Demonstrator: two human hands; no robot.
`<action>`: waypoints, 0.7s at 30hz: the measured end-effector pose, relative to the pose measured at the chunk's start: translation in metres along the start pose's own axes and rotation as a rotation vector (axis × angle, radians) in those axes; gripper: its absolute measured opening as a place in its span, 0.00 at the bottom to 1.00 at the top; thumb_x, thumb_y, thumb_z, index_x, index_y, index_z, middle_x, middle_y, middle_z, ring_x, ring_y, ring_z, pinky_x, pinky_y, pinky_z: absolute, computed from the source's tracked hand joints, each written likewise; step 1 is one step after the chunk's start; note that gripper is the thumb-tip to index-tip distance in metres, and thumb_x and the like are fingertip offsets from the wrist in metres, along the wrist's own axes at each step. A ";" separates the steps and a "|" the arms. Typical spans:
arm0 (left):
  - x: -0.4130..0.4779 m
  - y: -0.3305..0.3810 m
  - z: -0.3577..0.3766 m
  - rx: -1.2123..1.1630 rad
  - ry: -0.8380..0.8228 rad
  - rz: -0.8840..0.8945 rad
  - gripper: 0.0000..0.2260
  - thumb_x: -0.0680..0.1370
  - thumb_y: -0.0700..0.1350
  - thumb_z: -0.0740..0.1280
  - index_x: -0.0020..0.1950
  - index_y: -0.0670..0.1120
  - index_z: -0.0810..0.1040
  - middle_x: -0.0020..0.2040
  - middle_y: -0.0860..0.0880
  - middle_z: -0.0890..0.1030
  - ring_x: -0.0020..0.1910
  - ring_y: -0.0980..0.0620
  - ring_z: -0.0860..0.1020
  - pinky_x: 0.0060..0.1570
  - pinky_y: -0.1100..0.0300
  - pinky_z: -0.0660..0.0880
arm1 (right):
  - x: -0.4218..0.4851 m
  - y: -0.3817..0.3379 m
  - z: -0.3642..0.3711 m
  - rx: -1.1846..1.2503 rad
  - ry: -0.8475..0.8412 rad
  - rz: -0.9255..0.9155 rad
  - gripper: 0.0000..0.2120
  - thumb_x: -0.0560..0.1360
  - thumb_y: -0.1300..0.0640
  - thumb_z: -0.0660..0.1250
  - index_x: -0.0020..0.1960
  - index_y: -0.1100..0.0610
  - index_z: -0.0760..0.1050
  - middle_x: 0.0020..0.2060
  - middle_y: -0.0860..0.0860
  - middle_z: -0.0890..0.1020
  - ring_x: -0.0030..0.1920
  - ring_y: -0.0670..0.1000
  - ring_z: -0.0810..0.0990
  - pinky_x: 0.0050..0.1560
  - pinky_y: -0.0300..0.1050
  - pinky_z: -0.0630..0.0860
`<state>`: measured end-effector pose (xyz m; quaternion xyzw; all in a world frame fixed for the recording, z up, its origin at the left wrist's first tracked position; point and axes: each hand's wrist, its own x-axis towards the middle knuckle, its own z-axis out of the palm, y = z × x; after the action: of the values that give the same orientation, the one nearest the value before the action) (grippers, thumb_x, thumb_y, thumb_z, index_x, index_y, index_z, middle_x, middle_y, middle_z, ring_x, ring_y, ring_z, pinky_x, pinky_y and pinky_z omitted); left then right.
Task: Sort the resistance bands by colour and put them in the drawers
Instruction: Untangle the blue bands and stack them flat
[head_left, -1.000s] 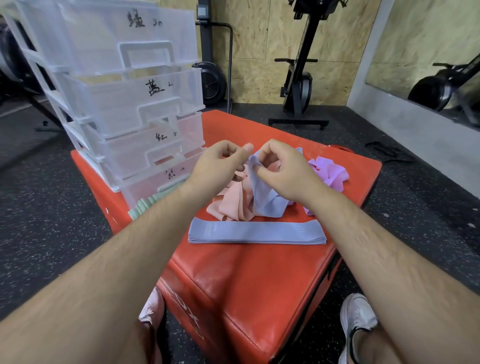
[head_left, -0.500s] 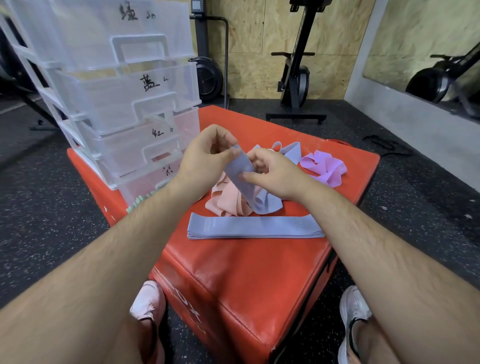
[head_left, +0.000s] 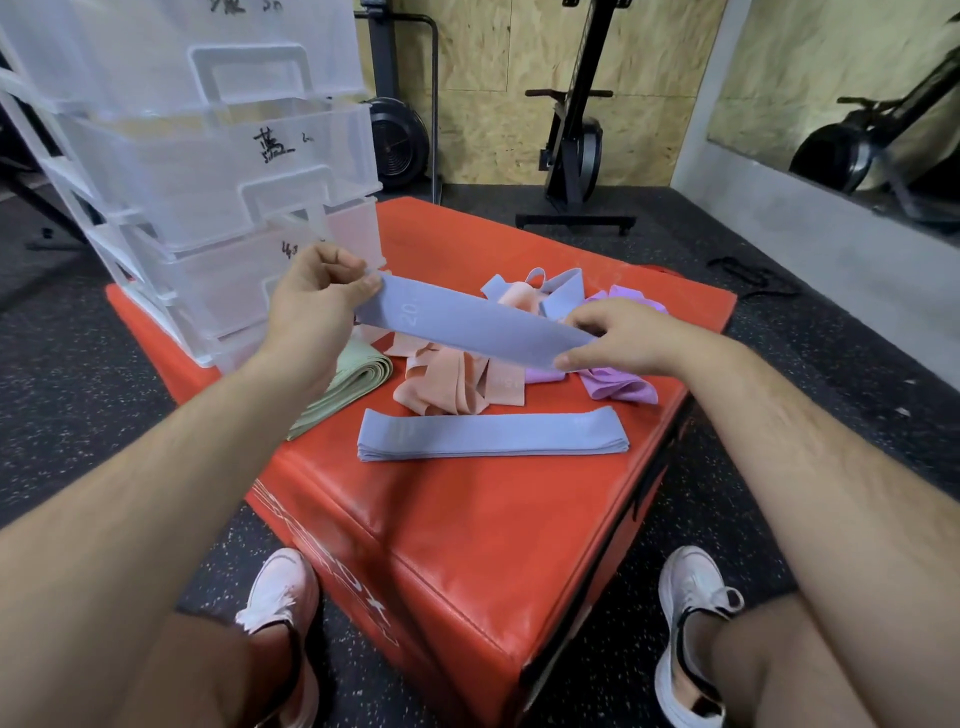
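Blue band — stretched flat above the orange box; your left hand pinches one end, your right hand the other. Risk: a slipped pinch drops it onto the pink bands, not the blue stack.

- A second ago I had the blue band bunched between both hands; now it is drawn out flat and straight.
- My left hand has swung out left, toward the drawers, pinching one end.
- My right hand has moved right, pinching the other end.
- The band's loose end no longer hangs onto the peach bands; it is lifted off them.
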<state>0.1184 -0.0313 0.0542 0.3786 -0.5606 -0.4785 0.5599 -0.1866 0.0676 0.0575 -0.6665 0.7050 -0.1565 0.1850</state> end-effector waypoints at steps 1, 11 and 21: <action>-0.004 -0.002 0.001 0.008 -0.007 -0.004 0.13 0.76 0.33 0.69 0.43 0.50 0.74 0.38 0.53 0.74 0.37 0.58 0.75 0.41 0.64 0.71 | -0.003 0.002 -0.002 0.001 -0.004 0.005 0.13 0.73 0.46 0.74 0.46 0.55 0.78 0.37 0.47 0.76 0.38 0.47 0.72 0.39 0.45 0.67; -0.019 -0.015 -0.011 0.002 0.047 -0.163 0.13 0.76 0.30 0.68 0.41 0.48 0.72 0.37 0.49 0.73 0.31 0.53 0.74 0.33 0.60 0.72 | -0.026 0.005 -0.004 0.428 -0.009 0.005 0.21 0.68 0.37 0.76 0.41 0.54 0.75 0.34 0.47 0.76 0.36 0.47 0.74 0.44 0.45 0.74; -0.021 -0.026 -0.025 0.037 0.088 -0.258 0.12 0.77 0.31 0.68 0.41 0.46 0.72 0.37 0.47 0.76 0.32 0.53 0.76 0.36 0.59 0.75 | -0.048 0.015 -0.012 0.861 -0.119 -0.020 0.09 0.73 0.68 0.71 0.52 0.62 0.76 0.43 0.53 0.82 0.47 0.49 0.82 0.49 0.38 0.79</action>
<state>0.1422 -0.0210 0.0220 0.4786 -0.4907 -0.5192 0.5106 -0.2035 0.1163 0.0640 -0.5432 0.5571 -0.3995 0.4848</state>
